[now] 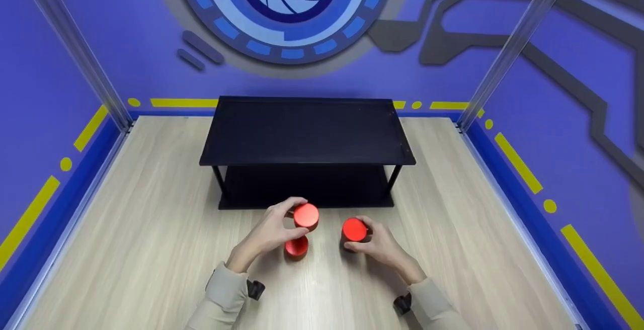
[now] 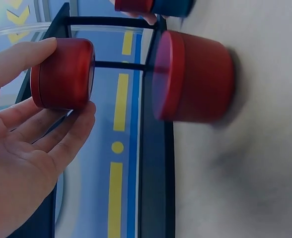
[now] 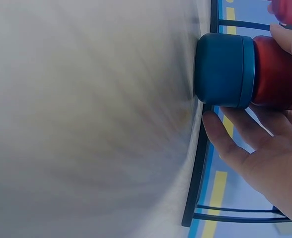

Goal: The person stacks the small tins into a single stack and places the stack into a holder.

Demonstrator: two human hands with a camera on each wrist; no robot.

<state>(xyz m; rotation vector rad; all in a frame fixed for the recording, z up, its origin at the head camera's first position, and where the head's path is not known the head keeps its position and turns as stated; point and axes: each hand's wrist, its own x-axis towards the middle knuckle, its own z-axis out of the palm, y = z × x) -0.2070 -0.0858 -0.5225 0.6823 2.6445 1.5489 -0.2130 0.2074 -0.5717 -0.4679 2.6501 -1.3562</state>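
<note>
My left hand [image 1: 266,230] holds a small red round tin [image 1: 306,215] between thumb and fingers, raised off the table. Just below it in the head view, a second red tin [image 1: 296,247] stands on the tabletop; the left wrist view shows this red tin [image 2: 195,77] apart from the held one. To the right, my right hand [image 1: 385,246] grips another red tin [image 1: 354,230]. In the right wrist view that red tin [image 3: 276,73] sits on top of a blue tin [image 3: 221,70], which stands on the table, with the fingers [image 3: 225,141] alongside.
A black two-level shelf [image 1: 307,131] stands behind the hands, its lower board [image 1: 307,184] close to the tins. Wood-patterned table [image 1: 151,219] surrounds it. Blue printed walls [image 1: 131,43] and clear corner posts [image 1: 75,43] enclose the back and sides.
</note>
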